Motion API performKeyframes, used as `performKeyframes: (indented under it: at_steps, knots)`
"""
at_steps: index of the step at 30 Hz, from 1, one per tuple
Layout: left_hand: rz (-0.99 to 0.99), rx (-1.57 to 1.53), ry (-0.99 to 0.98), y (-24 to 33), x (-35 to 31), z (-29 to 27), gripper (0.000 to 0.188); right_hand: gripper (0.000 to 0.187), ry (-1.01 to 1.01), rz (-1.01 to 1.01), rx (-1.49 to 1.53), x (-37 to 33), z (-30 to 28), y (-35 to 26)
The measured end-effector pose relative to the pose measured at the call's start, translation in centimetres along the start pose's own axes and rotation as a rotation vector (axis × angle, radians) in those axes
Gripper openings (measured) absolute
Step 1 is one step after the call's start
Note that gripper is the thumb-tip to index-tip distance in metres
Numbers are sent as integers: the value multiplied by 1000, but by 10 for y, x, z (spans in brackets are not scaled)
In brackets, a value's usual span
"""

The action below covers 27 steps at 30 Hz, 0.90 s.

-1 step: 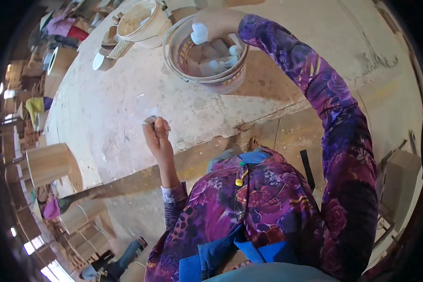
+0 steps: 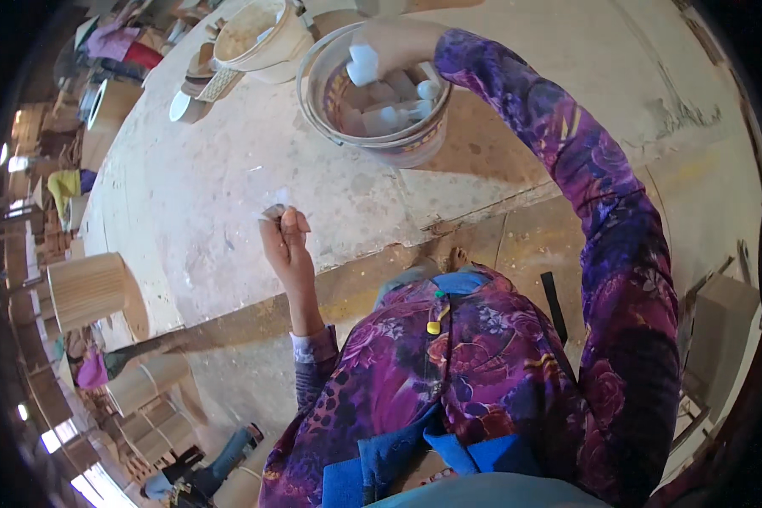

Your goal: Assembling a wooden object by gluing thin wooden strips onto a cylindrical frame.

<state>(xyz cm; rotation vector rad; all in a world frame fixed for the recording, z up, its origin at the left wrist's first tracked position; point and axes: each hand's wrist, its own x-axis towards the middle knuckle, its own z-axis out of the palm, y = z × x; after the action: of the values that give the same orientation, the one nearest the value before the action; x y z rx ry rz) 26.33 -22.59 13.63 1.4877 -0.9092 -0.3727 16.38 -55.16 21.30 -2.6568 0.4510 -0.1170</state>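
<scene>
A: Any change just now?

B: Barely any! Just a slight slide of the whole view; same pinch on the left, same reach on the right. Meaning, by the look of it: handling at the same stage, with no visible release.

A: And the left hand (image 2: 289, 245)?

B: Fingers closed, thumb and fingertips together on a small, thin, dark-grey piece (image 2: 273, 211) with a clear, pale edge. Held out in front of the body, over a pale, stained flat surface (image 2: 186, 203).

A: Pointing which way?

B: Out past the fingertips, away from the body. Long axis seemingly across the fingertips, on a slight slant; too small for certainty.

A: Over to the right hand (image 2: 402, 46)!

B: Reaching over the rim of a round, translucent plastic bucket (image 2: 398, 155) with coloured print. At the fingertips, a soft-edged, bright white piece (image 2: 363, 65). Gripped, touched or worn? Cannot tell; fingers too blurred and hidden. Long axis unclear as well.

A: Inside the bucket?

B: A jumble of pale, blocky, frosted pieces (image 2: 389, 117). Farther left, near the translucent bucket, a round, cream-coloured plastic bucket (image 2: 275, 66); near that, a short, white, round-topped cylinder (image 2: 184, 107).
</scene>
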Motion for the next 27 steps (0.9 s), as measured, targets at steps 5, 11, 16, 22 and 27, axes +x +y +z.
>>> performKeyframes:
  at_steps: [5,11,16,22,27]
  knots:
    - [83,-17,27,-13,8,13,11,36,-333,8,95,-9,22,-12]
    - [86,-128,23,-13,27,20,10,37,-471,-18,38,-3,64,-13]
    - [136,-76,84,-33,42,2,20,38,-594,-103,135,1,72,-2]
    - [208,-87,175,-24,64,-11,17,48,-455,-83,257,38,128,25]
    - [240,-79,163,1,77,2,17,43,-430,-193,436,58,98,30]
